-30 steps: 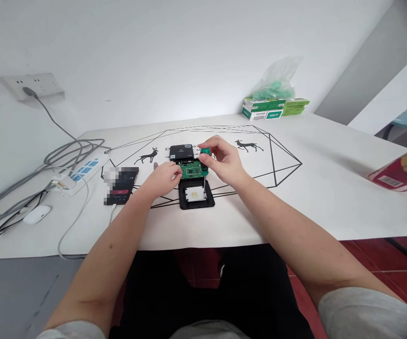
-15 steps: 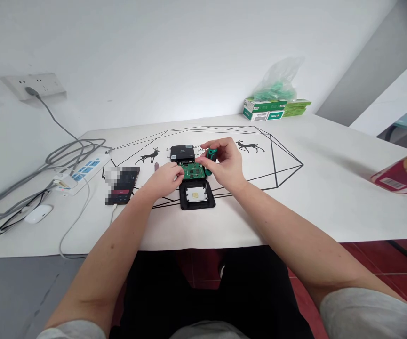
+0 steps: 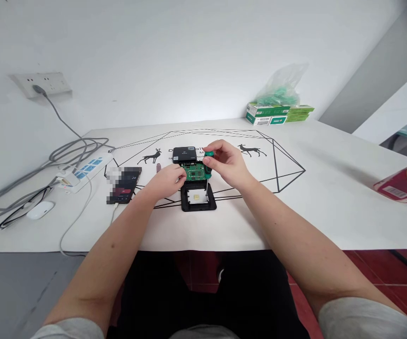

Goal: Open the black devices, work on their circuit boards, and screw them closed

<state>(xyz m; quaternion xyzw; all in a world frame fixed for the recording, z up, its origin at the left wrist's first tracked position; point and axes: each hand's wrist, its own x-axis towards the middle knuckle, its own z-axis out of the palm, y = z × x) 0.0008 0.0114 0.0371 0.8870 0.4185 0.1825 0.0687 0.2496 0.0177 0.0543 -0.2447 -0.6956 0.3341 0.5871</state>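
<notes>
My right hand (image 3: pixel 228 165) grips a green-and-black screwdriver (image 3: pixel 208 165) held upright, its shaft pointing down at the right side of an open black housing (image 3: pixel 199 207). Inside that housing sits a silver metal plate (image 3: pixel 203 197) with a small yellowish square. Just behind it lies a green circuit board (image 3: pixel 195 172), and beyond the board rests a black box-shaped cover (image 3: pixel 185 154) with small labels. My left hand (image 3: pixel 170 181) is closed at the board's left edge, fingertips curled together; whatever they pinch is hidden.
A phone (image 3: pixel 124 185) on a cable lies to the left, near a power strip (image 3: pixel 89 169), glasses (image 3: pixel 23 207) and a white earbud case (image 3: pixel 40 210). Green boxes (image 3: pixel 267 115) under a plastic bag stand at the back right. A red-and-tan package (image 3: pixel 403 181) is far right.
My right fingers have shifted on the screwdriver handle, which now stands more upright. The whole view has moved slightly; my left hand stays beside the board.
</notes>
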